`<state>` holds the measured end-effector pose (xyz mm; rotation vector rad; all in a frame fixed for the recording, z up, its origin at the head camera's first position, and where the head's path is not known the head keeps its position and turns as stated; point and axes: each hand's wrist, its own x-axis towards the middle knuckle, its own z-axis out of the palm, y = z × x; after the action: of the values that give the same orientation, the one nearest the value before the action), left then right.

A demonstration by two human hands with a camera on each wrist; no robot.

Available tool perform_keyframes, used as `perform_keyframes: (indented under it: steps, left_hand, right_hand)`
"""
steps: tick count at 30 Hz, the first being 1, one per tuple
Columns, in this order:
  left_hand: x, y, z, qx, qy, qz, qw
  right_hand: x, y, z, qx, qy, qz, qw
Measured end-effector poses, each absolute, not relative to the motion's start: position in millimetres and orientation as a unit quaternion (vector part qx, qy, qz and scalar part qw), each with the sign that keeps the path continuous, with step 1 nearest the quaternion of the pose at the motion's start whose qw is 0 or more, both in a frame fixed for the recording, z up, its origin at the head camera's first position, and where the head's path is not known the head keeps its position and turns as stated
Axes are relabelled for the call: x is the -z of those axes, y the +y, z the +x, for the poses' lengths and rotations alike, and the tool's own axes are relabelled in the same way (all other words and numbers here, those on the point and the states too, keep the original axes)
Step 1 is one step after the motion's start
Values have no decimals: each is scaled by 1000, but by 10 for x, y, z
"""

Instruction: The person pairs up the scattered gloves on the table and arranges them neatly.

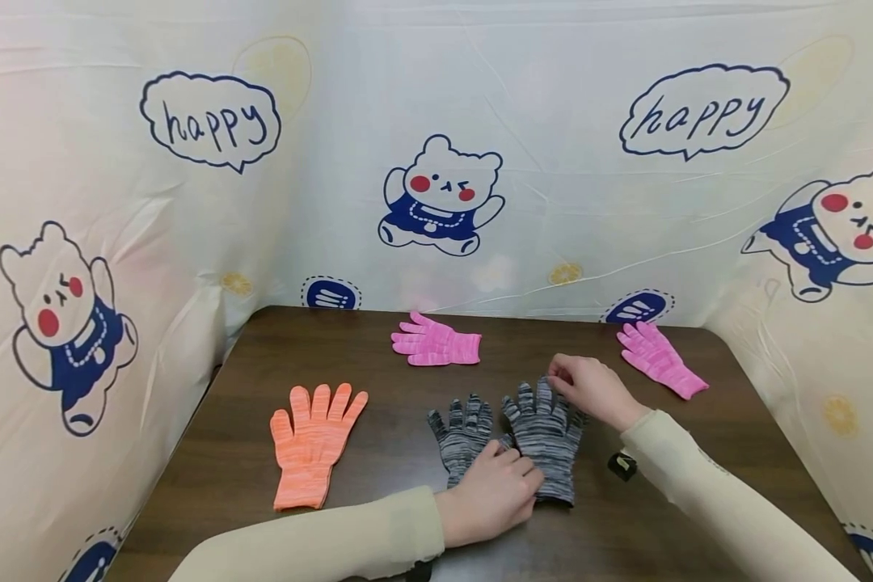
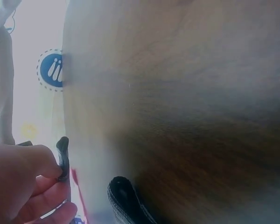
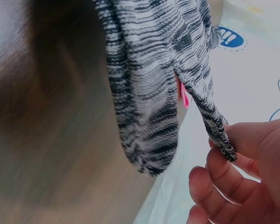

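Two black-and-grey striped knit gloves lie side by side at the middle right of the table. My right hand (image 1: 595, 390) pinches one fingertip of the right-hand striped glove (image 1: 549, 440). The right wrist view shows that glove finger (image 3: 212, 116) held between thumb and fingers, beside a wider finger of the same glove. My left hand (image 1: 493, 495) is at the glove's near left side, overlapping the left-hand striped glove (image 1: 460, 436). In the left wrist view its thumb and fingers pinch a dark knit tip (image 2: 63, 156), with another dark glove finger (image 2: 123, 196) beside it.
An orange glove (image 1: 309, 444) lies on the left of the dark wooden table (image 1: 225, 420). Pink gloves lie at the back: one near the middle (image 1: 436, 341), one at the right (image 1: 658, 360). A small black object (image 1: 622, 466) is below the right wrist. Printed curtains (image 1: 553, 97) surround the table.
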<state>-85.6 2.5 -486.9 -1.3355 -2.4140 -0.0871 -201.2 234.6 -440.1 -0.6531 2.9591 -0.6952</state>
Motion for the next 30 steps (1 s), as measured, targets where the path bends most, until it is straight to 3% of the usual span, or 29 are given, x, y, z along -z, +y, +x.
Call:
perform_keyframes:
  steps: [18, 30]
  left_hand:
    - [4823, -350, -766, 58, -875, -448, 177]
    - [4798, -560, -728, 80, -885, -439, 134]
  right_hand:
    - [4394, 1981, -2039, 210, 951, -224, 43]
    - [4419, 1785, -2045, 209, 946, -243, 45]
